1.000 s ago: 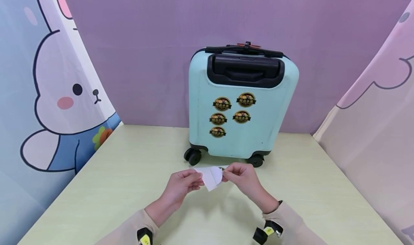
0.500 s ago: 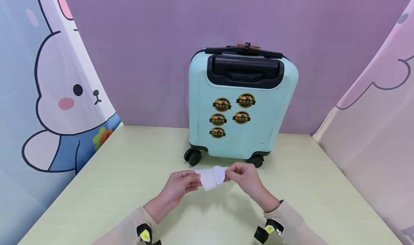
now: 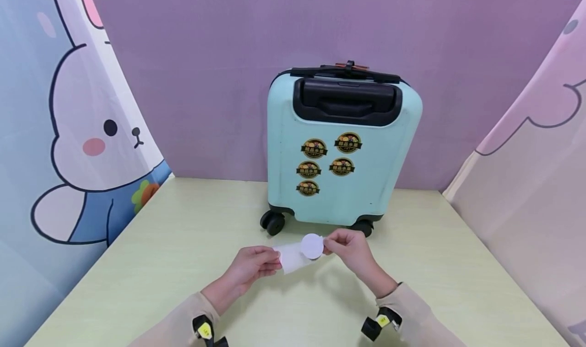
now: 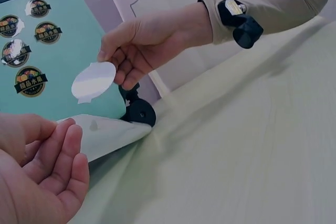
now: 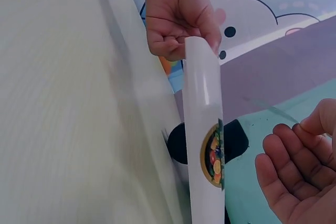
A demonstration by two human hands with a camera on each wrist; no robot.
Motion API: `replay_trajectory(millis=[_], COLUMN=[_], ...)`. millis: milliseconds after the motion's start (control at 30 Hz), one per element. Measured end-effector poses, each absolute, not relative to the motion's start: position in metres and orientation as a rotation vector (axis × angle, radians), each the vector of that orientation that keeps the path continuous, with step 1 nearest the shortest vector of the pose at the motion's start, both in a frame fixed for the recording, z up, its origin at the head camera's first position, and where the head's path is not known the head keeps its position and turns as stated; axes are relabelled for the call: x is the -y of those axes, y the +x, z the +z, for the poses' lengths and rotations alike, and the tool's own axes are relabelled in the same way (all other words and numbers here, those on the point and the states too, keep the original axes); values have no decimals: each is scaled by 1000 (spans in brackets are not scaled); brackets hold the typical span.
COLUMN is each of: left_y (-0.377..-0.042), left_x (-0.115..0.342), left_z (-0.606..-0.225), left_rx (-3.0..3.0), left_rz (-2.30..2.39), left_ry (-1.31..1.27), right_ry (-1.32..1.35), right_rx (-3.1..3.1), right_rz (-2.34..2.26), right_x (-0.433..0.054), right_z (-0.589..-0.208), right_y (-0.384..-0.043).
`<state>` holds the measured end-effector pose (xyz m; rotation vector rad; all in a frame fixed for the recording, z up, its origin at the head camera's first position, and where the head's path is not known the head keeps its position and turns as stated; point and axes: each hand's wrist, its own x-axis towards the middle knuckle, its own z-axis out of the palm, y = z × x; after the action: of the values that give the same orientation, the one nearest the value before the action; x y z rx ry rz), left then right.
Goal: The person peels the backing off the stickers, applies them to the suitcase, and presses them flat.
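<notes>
My left hand pinches one end of a white sticker backing sheet between thumb and fingers, low over the table. In the right wrist view the backing sheet is seen nearly edge-on, curved, with a fruit-patterned sticker on its face. My right hand pinches the edge of a round sticker, whose plain white back faces me. From the left wrist, that sticker appears raised above the sheet, hanging from the right thumb and fingertips.
A mint-green suitcase with black wheels stands upright just beyond my hands. Several round black-and-gold stickers are on its front, left of centre. Behind the pale table hangs a purple backdrop, with printed cloths at both sides.
My right hand has drawn slightly right with the round sticker, which shows more of its white back. My left hand has shifted a little left with the backing sheet, now flatter.
</notes>
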<state>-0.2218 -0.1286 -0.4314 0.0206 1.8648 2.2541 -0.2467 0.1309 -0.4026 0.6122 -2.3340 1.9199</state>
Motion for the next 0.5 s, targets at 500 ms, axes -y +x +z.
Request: replay_trajectory(millis=[500], left_y=[-232], left_x=[144], left_z=[-451], left_rx=[-1904], left_rz=[2174], left_ry=[-39], right_ry=[602], right_rx=[2361], right_rz=[1936], right_x=[-136], right_z=[-405], right_y=[-248])
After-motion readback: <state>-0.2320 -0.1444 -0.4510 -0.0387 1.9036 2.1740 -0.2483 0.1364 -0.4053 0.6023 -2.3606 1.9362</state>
